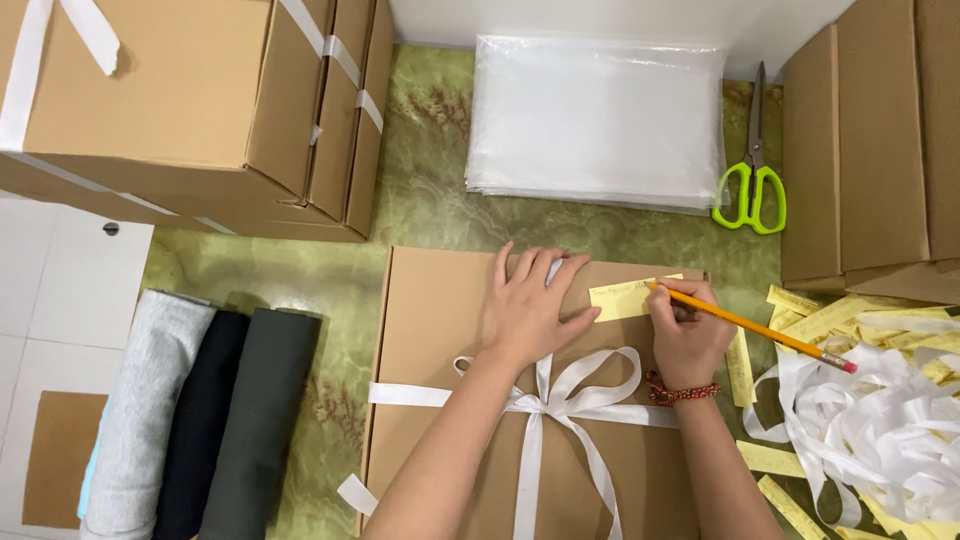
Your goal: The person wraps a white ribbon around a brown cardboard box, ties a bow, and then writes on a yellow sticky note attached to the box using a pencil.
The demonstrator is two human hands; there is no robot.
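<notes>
A flat brown cardboard box [440, 330] lies in front of me, tied with a white ribbon bow [560, 395]. My left hand [530, 305] rests flat on the lid, fingers spread, beside a small yellow paper label [620, 298]. My right hand [688, 335] grips an orange pencil [750, 325] with its tip on the label's right end. A red braided bracelet [680, 392] circles my right wrist.
Green-handled scissors [752, 190] lie by a stack of clear plastic bags [598, 120]. Large cardboard boxes stand at top left [200, 100] and right [870, 150]. Rolled grey, black and dark green fabric [200, 420] sits left. Loose white ribbon [880, 420] and yellow paper strips [830, 315] pile at right.
</notes>
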